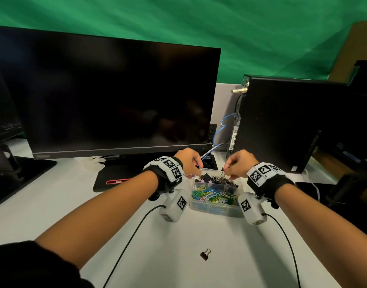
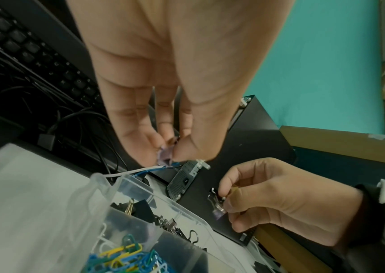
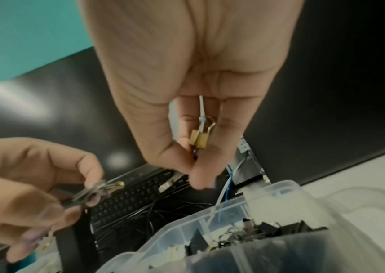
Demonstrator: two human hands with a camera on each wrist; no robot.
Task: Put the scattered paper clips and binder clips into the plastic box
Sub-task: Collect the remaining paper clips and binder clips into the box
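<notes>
A clear plastic box (image 1: 215,212) stands on the white desk between my hands. Its near compartment holds coloured paper clips (image 1: 212,196); the far one holds dark binder clips (image 1: 209,179). My left hand (image 2: 170,154) hovers over the box's far left corner and pinches a small purple binder clip (image 2: 165,156) between thumb and fingers. Over the far right side, my right hand (image 3: 198,158) pinches a small gold binder clip (image 3: 197,140) with its wire handles up. One dark binder clip (image 1: 205,254) lies alone on the desk near me.
A large dark monitor (image 1: 116,96) on its stand (image 1: 116,177) fills the back left. A black computer tower (image 1: 282,125) stands back right with blue and white cables (image 1: 220,129) beside it. A keyboard (image 2: 23,46) lies under the monitor. Wrist camera cables trail over the desk.
</notes>
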